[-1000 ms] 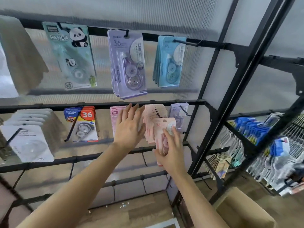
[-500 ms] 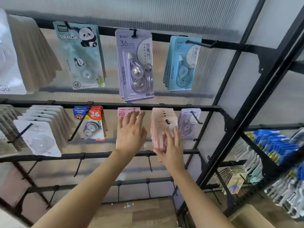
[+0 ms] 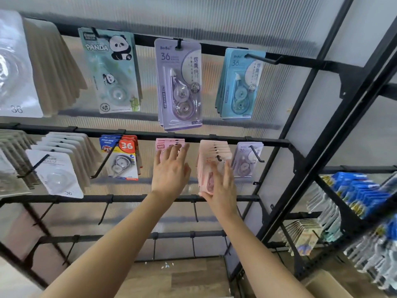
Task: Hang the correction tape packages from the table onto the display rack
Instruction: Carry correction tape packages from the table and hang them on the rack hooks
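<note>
Right hand [image 3: 221,188] is flat, fingers straight, pressing the pink correction tape stack [image 3: 209,155]. Left hand [image 3: 170,171] is flat over the neighbouring pink packs [image 3: 169,145]. The package held loose a second ago now sits on the hook [image 3: 219,158] of the display rack [image 3: 268,143]. Probably hung.

Mid-frame, the left hand [image 3: 170,172] lies flat over 1 pink pack row [image 3: 169,144]; the right hand [image 3: 222,187] presses straight-fingered on the neighbouring pink correction tape packages [image 3: 211,155] hanging on the display rack [image 3: 268,142].

- We see a black display rack [image 3: 268,143] made of bars and hooks.
- From its top bar hang a panda package [image 3: 111,72], a lilac package [image 3: 179,82] and blue packages [image 3: 238,84].
- Pink packages [image 3: 211,151] hang from the bar below.
</note>
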Demonstrator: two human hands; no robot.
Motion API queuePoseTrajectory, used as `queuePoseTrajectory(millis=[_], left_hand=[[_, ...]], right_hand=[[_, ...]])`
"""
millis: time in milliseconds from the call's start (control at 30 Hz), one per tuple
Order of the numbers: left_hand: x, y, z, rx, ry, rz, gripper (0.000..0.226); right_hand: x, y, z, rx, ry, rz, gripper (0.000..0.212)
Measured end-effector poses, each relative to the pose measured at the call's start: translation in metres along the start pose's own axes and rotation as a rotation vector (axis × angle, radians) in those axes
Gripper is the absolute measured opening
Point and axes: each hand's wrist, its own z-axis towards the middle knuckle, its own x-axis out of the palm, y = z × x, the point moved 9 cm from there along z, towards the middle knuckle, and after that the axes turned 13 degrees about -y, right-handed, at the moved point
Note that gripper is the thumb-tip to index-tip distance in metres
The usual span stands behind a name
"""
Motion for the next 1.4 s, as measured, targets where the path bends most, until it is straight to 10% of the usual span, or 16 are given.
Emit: queuePoseTrajectory(millis=[600, 900, 1400], left_hand=[[-0.087, 0.133, -0.186, -0.064, 0.263, 0.115, 0.074], [-0.252, 0.28, -0.426, -0.512, 0.411, 0.288, 0.075], [-0.518, 0.4, -0.737, -1.314, 0.242, 0.622, 0.069]], right_hand=[[0.001, 0.138, -0.171, -0.134, 0.351, 0.014, 0.065], [0.0, 0.32, -0.343, -0.29, 0.579, 0.186, 0.066], [-0.032, 0.651, -0.613, -1.07, 0.947, 0.27, 0.08]])
